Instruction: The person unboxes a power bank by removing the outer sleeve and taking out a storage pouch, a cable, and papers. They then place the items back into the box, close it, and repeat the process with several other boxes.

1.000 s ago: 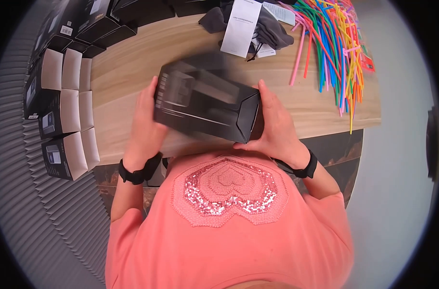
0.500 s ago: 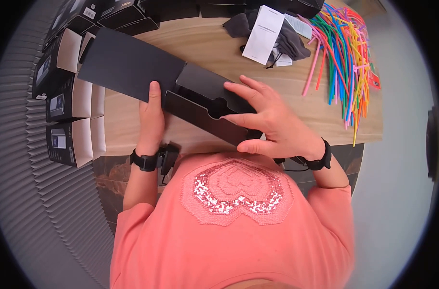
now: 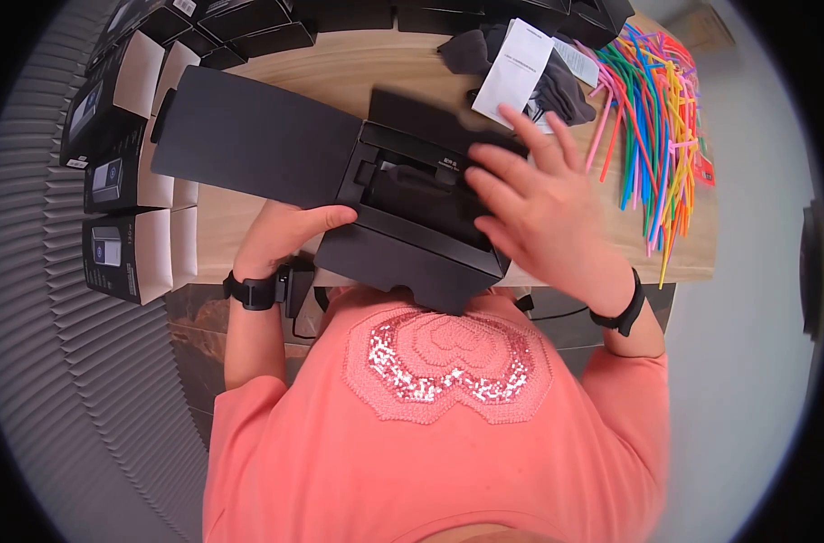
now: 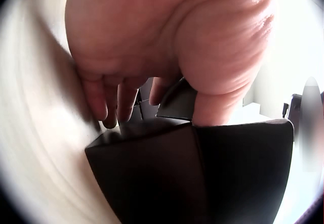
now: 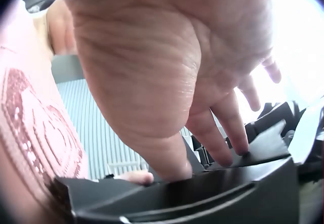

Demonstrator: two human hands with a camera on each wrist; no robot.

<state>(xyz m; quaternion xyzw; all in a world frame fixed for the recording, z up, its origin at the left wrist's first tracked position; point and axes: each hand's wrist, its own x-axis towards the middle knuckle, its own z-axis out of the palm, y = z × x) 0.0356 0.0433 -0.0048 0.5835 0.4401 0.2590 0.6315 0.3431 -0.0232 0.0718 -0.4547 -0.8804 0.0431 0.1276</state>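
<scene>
An opened black box (image 3: 427, 232) is in front of me in the head view. Its long lid (image 3: 258, 136) is folded out to the left, the near flap (image 3: 398, 267) folds toward my shirt, and the far flap (image 3: 412, 110) stands out behind. Inside lies a dark item, partly in shadow. My left hand (image 3: 281, 233) grips the box's left end, thumb on the rim; in the left wrist view its other fingers (image 4: 129, 102) pass behind the box wall. Fingers spread, my right hand (image 3: 557, 217) is at the right end, fingertips right at the far flap in the right wrist view.
Several black boxes with white open flaps (image 3: 145, 77) stand at the left, and more black boxes line the back edge. A white leaflet (image 3: 516, 68) lies on a dark grey cloth (image 3: 566, 95). Colourful drinking straws (image 3: 656, 136) are piled at the right of the wooden table (image 3: 222, 231).
The box was turned and its lid swung out left. Since then the two side flaps have been spread apart, showing the inside. My right hand has moved right and away from the near flap.
</scene>
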